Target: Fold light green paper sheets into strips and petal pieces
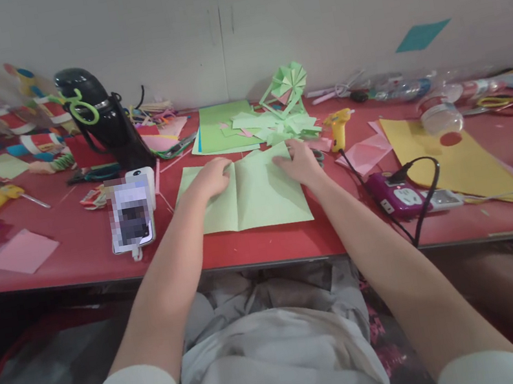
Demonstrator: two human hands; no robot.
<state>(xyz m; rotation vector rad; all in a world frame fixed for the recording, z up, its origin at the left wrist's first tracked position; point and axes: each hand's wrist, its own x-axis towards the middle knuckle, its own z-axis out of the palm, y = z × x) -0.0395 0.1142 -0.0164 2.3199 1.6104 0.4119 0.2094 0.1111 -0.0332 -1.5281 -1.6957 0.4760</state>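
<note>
A light green sheet of paper (270, 196) with a vertical crease left of its middle lies in front of me on the red table. My left hand (215, 178) rests on the sheet's left part, fingers bent a little and thumb apart from them. At the upper right corner, my right hand (301, 161) grips the sheet, thumb on its face and fingers at the edge. That corner looks slightly raised. Just beyond stand a folded green paper model (288, 85) and a heap of green paper pieces (287, 126).
Left are a phone (132, 213), a black flask (101, 119) and a pink paper square (23, 250). Right are a yellow glue gun (338, 129), a purple power socket (397, 196) with cables, yellow paper (457, 158) and a plastic bottle (440, 115). Green sheets (219, 119) lie behind.
</note>
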